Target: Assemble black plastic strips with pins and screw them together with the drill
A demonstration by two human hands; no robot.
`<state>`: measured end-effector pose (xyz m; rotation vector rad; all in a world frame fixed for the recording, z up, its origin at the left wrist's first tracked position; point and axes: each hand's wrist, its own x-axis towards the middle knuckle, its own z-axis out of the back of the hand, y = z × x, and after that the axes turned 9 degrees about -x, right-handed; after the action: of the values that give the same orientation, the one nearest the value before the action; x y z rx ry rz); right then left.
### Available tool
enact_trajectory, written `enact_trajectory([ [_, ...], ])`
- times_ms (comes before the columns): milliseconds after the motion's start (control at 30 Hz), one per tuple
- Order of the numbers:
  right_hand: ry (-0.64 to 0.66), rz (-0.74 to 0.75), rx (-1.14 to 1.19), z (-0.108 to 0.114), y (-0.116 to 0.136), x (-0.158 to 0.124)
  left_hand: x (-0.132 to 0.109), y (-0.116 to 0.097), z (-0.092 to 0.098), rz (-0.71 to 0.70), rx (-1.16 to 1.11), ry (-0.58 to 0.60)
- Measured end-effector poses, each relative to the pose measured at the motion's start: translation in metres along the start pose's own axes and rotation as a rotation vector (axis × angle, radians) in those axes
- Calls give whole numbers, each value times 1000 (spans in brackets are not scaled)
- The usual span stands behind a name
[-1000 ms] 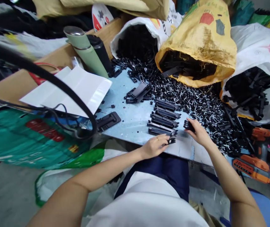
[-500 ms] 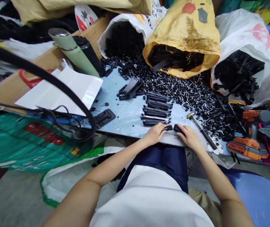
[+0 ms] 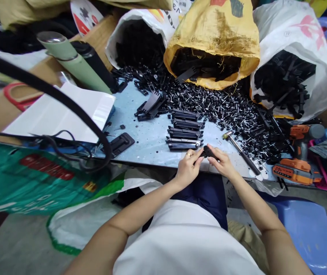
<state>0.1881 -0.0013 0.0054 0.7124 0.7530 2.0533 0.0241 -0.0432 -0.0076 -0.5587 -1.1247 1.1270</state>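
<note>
Head view: black pieces (image 3: 209,152) between hands (image 3: 188,168) (image 3: 223,162); gripped by both

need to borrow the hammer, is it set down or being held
Set down: the hammer lies on the table, apart from the left hand and right hand, which hold black plastic parts.

Grey floor (image 3: 17,240) showed near left; a blue seat (image 3: 309,229) stood near right; a pale blue table (image 3: 149,135) stood beyond, brightly lit.
</note>
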Motion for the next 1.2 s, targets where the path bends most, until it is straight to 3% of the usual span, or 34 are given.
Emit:
enact_trajectory([
  [133,-140,20,-49,-16,16,0,-2,-11,-13,-62,-17,-261],
  [200,-174,3,-62,-24,23,0,-1,-15,-14,-77,-41,-305],
  [367,-230,-4,-100,-31,31,-3,7,-12,2,-110,-117,-210],
  [633,-349,90,-216,-29,34,-8,30,-10,28,-349,-168,-15],
  [767,-393,139,-189,-32,35,-13,34,-13,32,-443,-167,88],
  [967,-426,-81,-23,-48,34,-13,25,-17,15,-199,-155,-109],
  [1133,-370,-67,-42,-45,30,-15,28,-17,15,-236,-211,-7],
  [1200,-327,-60,-64,-43,26,-15,27,-13,12,-184,-220,-17],
])
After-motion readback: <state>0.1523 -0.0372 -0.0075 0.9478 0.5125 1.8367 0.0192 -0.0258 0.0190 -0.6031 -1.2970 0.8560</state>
